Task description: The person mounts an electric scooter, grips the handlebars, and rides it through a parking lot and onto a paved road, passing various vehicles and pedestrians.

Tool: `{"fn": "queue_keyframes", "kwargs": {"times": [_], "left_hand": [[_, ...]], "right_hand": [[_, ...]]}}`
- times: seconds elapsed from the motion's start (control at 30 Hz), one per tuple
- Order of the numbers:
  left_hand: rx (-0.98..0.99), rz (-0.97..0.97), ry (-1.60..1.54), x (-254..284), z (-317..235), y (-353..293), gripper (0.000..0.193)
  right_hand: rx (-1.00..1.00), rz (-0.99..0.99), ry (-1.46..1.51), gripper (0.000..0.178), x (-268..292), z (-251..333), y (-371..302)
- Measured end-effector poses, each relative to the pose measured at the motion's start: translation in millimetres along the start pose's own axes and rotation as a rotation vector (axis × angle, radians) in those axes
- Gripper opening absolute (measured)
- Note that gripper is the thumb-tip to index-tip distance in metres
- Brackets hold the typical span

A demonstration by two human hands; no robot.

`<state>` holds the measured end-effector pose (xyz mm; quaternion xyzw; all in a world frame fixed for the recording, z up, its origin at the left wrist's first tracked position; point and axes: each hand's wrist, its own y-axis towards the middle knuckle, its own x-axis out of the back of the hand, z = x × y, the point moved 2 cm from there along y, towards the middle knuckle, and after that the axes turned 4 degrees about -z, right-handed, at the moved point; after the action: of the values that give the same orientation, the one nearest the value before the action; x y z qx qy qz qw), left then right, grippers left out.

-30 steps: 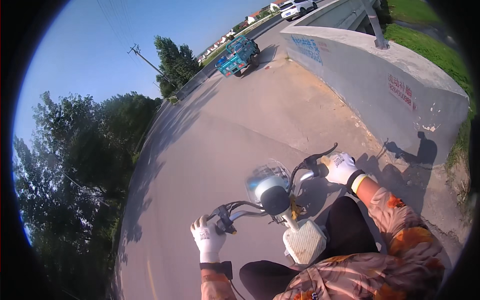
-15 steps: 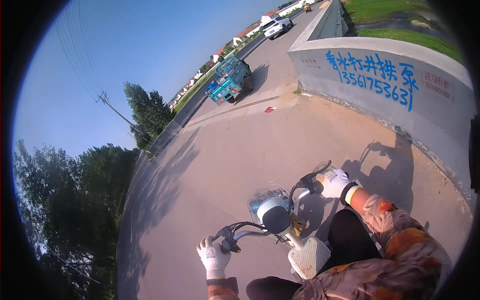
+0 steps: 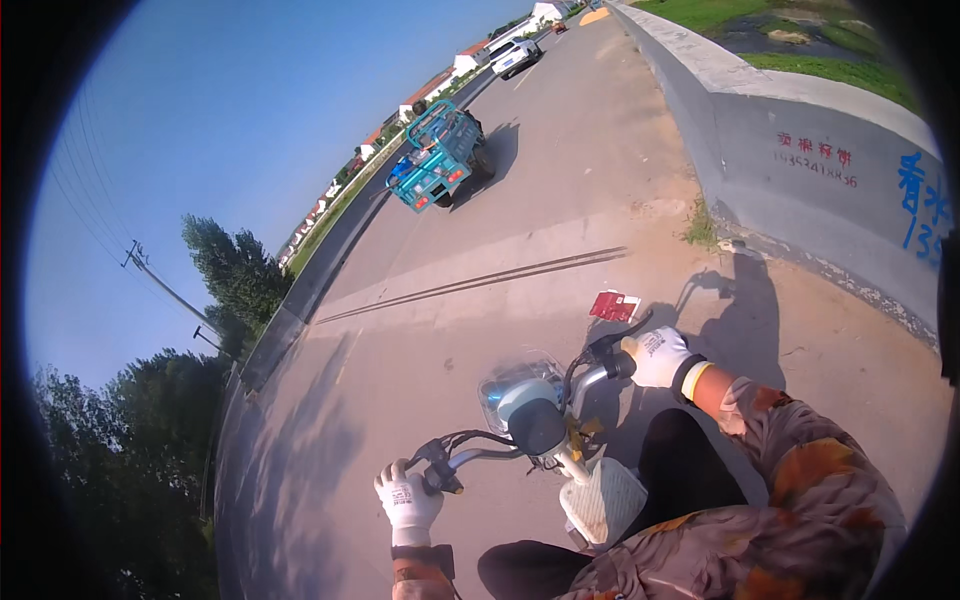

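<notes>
I sit astride a light-coloured scooter whose handlebar (image 3: 470, 455) has a curved metal tube, black levers and cables. My left hand (image 3: 408, 505), in a white glove, is closed round the left grip. My right hand (image 3: 657, 357), gloved in white too, is closed round the right grip, beside the brake lever (image 3: 630, 329). Between them is the rounded white and dark front housing (image 3: 537, 425), with a wire basket (image 3: 495, 385) ahead of it holding something bluish that I cannot make out. A pale ribbed footboard (image 3: 605, 502) shows below, between my dark-trousered legs.
A teal cargo tricycle (image 3: 440, 165) and a white car (image 3: 515, 56) are ahead on the road (image 3: 470, 340). A red packet (image 3: 614, 306) lies near a dark joint across the surface. On the right runs a concrete wall (image 3: 770, 125); trees (image 3: 130, 470) stand left.
The scooter has moved forward. The wall corner, red packet and road joint are nearer, and the tricycle and car appear further left. Both hands stay on the grips.
</notes>
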<state>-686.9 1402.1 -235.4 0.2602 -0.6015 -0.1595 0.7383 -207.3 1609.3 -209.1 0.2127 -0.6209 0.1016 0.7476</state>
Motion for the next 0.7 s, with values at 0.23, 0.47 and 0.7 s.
{"fn": "queue_keyframes", "kwargs": {"times": [0.23,0.47,0.7], "left_hand": [[0.101,0.001,0.056,115,-37,-125,0.024],[-0.015,-0.003,-0.014,232,-53,-259,0.018],[-0.107,-0.053,-0.043,355,-39,-446,0.018]], "right_hand": [[0.067,0.014,0.062,0.04,31,10,-125],[-0.092,-0.01,0.057,0.036,49,41,-347],[-0.156,-0.052,-0.009,0.032,64,118,-607]]}}
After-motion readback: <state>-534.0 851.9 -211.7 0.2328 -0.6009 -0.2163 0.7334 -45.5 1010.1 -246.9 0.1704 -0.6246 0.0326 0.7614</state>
